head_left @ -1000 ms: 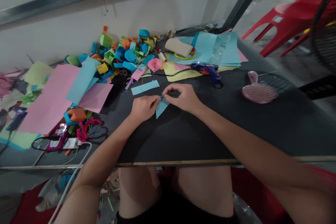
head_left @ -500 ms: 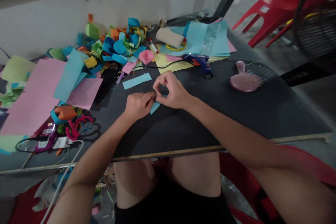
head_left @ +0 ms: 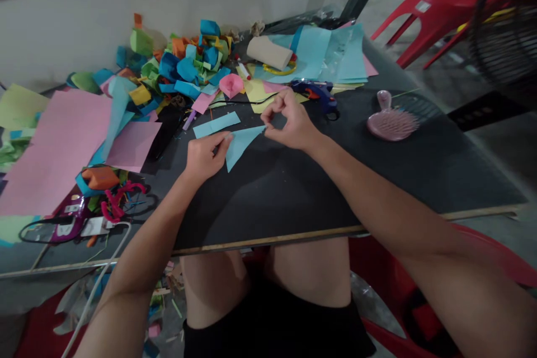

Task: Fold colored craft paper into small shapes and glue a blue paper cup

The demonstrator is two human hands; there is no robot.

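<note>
Evidently, left hand (head_left: 206, 156) grip pinched on blue paper piece (head_left: 240, 147); right hand (head_left: 292, 121) grip pinched at its tip.

A three-cornered blue paper piece (head_left: 239, 150) stretched between two hands above a dark bench (head_left: 260, 201).
The left hand (head_left: 205, 155) pinches its upper left corner between thumb and fingers, while the right hand (head_left: 290, 122) pinches the narrow tip on the other side; the third corner points down toward the bench. Just beyond the left hand lies a creased blue strip (head_left: 217, 125). Farther back are a heap of coloured paper shapes (head_left: 187, 69), a pink curled paper (head_left: 231, 85) and a blue glue gun (head_left: 322, 95). A pink hairbrush (head_left: 392, 124) rests bristles up, well apart on the right.
</note>
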